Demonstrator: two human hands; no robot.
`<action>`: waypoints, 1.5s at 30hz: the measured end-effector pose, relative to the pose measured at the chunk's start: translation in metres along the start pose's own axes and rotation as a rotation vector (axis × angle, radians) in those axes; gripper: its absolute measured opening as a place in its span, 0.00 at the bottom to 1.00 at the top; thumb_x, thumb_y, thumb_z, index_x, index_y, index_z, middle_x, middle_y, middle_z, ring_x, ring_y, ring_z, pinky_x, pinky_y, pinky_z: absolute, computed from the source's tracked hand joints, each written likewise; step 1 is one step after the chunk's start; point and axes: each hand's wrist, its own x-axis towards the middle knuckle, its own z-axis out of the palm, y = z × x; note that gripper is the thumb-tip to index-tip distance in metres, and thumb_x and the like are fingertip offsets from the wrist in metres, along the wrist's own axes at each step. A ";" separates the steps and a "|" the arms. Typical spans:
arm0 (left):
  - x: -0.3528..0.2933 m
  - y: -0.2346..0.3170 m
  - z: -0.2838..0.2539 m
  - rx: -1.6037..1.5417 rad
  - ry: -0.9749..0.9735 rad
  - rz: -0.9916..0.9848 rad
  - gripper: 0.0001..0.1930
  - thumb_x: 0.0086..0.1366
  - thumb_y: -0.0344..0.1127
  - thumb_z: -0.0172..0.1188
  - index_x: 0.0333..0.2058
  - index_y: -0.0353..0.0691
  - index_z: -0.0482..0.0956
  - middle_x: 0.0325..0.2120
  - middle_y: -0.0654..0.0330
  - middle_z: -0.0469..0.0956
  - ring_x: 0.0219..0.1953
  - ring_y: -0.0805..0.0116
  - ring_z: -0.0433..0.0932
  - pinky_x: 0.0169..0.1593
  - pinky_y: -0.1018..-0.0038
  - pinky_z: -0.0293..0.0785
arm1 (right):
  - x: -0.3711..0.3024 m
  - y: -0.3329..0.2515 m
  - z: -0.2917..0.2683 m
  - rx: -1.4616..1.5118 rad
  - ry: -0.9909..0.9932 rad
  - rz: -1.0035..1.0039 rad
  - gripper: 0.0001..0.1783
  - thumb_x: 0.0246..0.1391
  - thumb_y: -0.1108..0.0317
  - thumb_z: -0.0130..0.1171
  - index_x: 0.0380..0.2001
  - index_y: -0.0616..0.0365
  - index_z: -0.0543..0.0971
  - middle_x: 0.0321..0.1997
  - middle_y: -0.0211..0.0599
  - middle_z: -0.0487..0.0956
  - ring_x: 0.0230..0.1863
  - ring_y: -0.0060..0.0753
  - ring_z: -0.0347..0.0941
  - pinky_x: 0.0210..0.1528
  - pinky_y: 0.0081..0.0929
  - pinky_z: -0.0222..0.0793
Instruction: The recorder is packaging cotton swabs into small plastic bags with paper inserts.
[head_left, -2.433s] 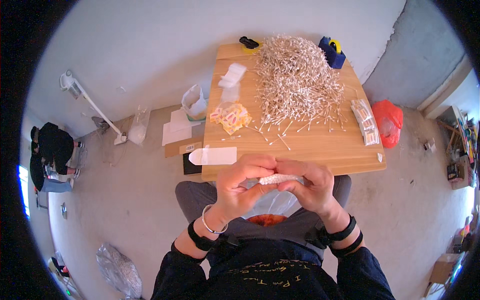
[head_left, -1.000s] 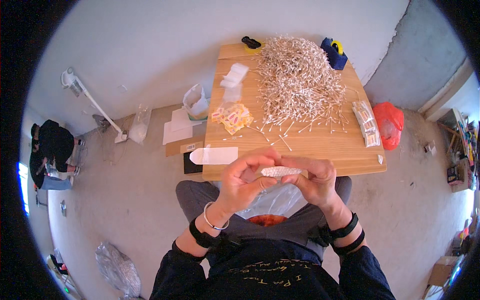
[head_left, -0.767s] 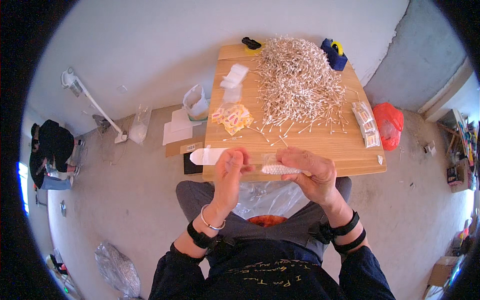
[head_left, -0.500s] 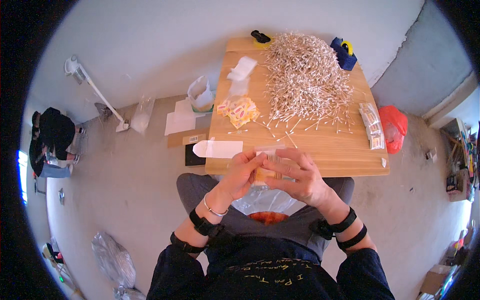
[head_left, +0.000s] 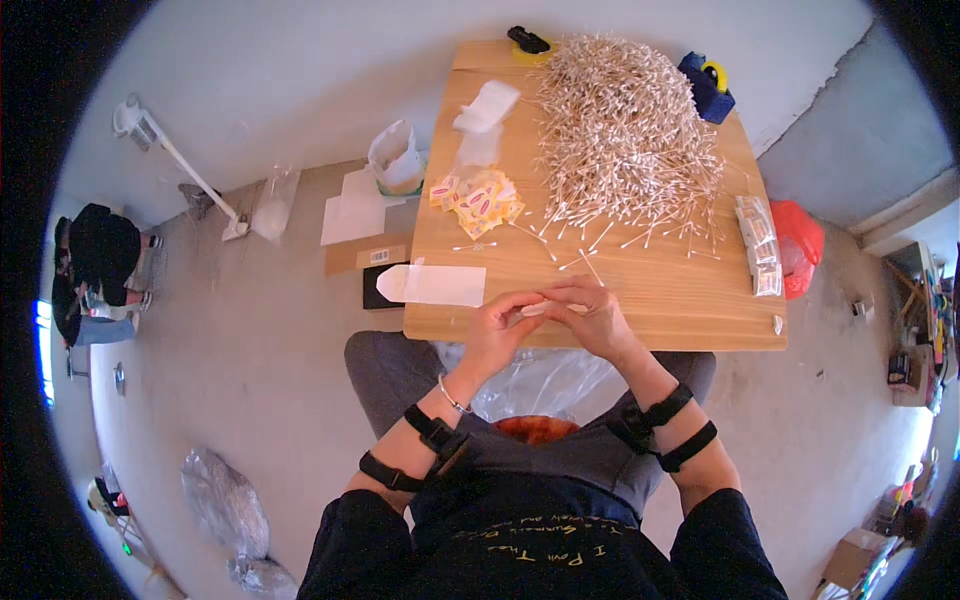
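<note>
White packet (head_left: 535, 308) between pinched fingers (head_left: 520, 300)

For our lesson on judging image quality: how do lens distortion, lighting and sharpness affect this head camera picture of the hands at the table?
Head view: fisheye bends the wooden table edges and leaves a black rim; even daylight, soft shadows, no strong glare; left hand and right hand fairly sharp, but the small white bundle between them lacks detail; the cotton swab pile blends together.

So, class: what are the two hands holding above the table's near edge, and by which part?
A small white bundle, pinched between left hand and right hand, one at each end.
</note>
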 end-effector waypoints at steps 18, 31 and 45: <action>0.002 -0.011 -0.011 0.208 0.020 0.053 0.09 0.59 0.25 0.59 0.39 0.32 0.78 0.40 0.55 0.79 0.41 0.71 0.78 0.45 0.77 0.74 | -0.004 0.030 0.019 0.000 0.063 -0.041 0.09 0.42 0.70 0.67 0.31 0.57 0.83 0.32 0.38 0.81 0.36 0.41 0.75 0.40 0.32 0.71; 0.004 -0.004 -0.002 0.177 0.151 0.018 0.07 0.62 0.30 0.57 0.33 0.31 0.78 0.35 0.56 0.81 0.39 0.73 0.78 0.43 0.78 0.73 | 0.000 0.034 0.026 0.016 0.087 0.125 0.03 0.42 0.71 0.65 0.23 0.55 0.81 0.25 0.37 0.79 0.30 0.37 0.74 0.35 0.30 0.69; 0.013 -0.023 -0.008 -0.396 0.163 -0.297 0.03 0.59 0.27 0.56 0.31 0.34 0.78 0.34 0.61 0.78 0.34 0.79 0.71 0.40 0.84 0.66 | 0.010 0.035 0.020 0.545 -0.063 0.556 0.07 0.48 0.70 0.63 0.25 0.63 0.81 0.22 0.28 0.78 0.26 0.16 0.68 0.29 0.19 0.65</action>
